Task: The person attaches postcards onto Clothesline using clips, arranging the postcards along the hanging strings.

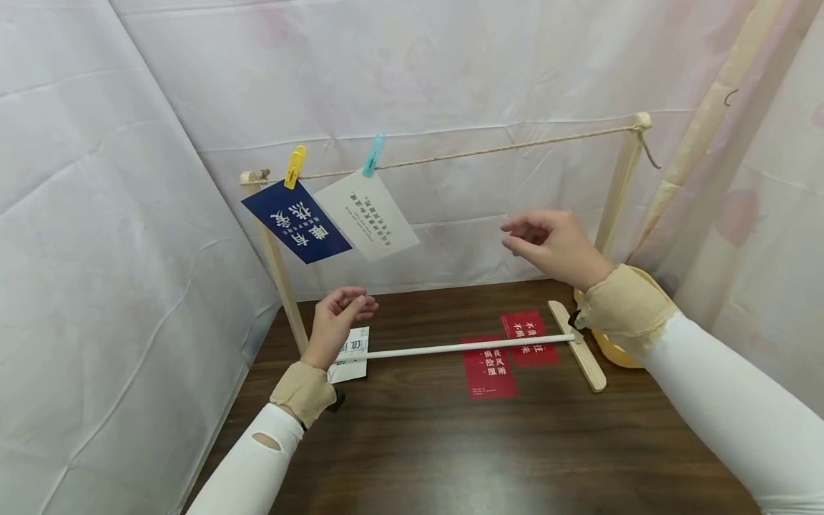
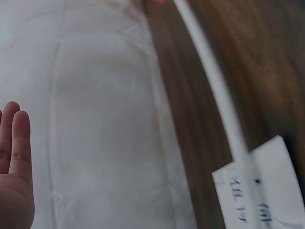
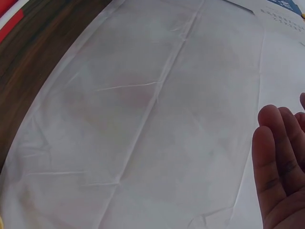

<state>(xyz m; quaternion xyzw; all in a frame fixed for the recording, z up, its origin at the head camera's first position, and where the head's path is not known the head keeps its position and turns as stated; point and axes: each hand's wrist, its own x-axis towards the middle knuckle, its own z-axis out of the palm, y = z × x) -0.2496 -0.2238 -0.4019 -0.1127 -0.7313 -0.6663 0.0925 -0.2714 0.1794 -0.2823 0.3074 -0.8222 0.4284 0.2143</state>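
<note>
Below the hanging cards, my left hand [image 1: 336, 323] is raised with its fingers loosely bent and nothing in them. My right hand [image 1: 556, 244] hovers to the right, below the twine [image 1: 463, 155], also holding nothing. A blue card [image 1: 296, 222] hangs tilted from a yellow clothespin [image 1: 295, 167]. Beside it a white card [image 1: 373, 222] hangs from a light blue clothespin [image 1: 373, 155]; the two cards overlap slightly. In the left wrist view, the left fingers [image 2: 20, 143] look fairly straight; so do the right fingers [image 3: 271, 162] in the right wrist view.
A wooden frame [image 1: 618, 189] holds the twine, with a white rod [image 1: 425, 350] low across it. Two red cards [image 1: 492, 383] lie beneath the rod at right, overlapping. Another white card [image 1: 357, 370] lies at left. Behind my right wrist stands a yellow container [image 1: 618, 350].
</note>
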